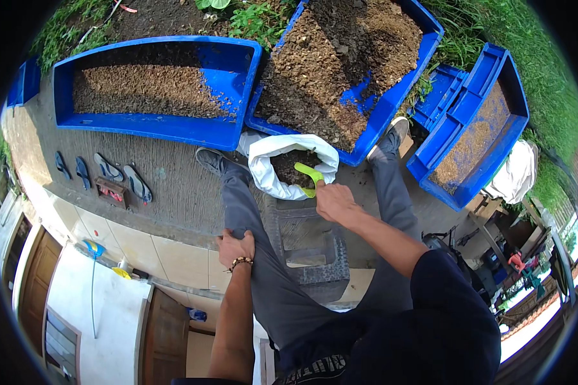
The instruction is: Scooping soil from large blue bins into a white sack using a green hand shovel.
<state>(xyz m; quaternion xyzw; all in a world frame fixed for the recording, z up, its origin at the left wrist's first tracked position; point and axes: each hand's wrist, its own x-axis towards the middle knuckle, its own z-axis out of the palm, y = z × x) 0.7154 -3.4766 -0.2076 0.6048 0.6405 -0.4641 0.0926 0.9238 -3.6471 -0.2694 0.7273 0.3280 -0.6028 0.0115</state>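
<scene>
My right hand is closed round the handle of a lime-green hand trowel. The trowel's head is inside the mouth of a white sack, over dark crumbly material. The sack stands between my feet with its rim rolled outward. My left hand, with a beaded bracelet at the wrist, rests on my left knee. Its fingers are spread over the trouser cloth and hold nothing. Just beyond the sack is a large blue tub heaped with brown, chunky, soil-like material.
Another blue tub with brown material lies at the left, and a blue tray with finer grains at the right. Sandals lie on the concrete. A grey plastic stool stands beneath me. A stuffed white sack sits far right.
</scene>
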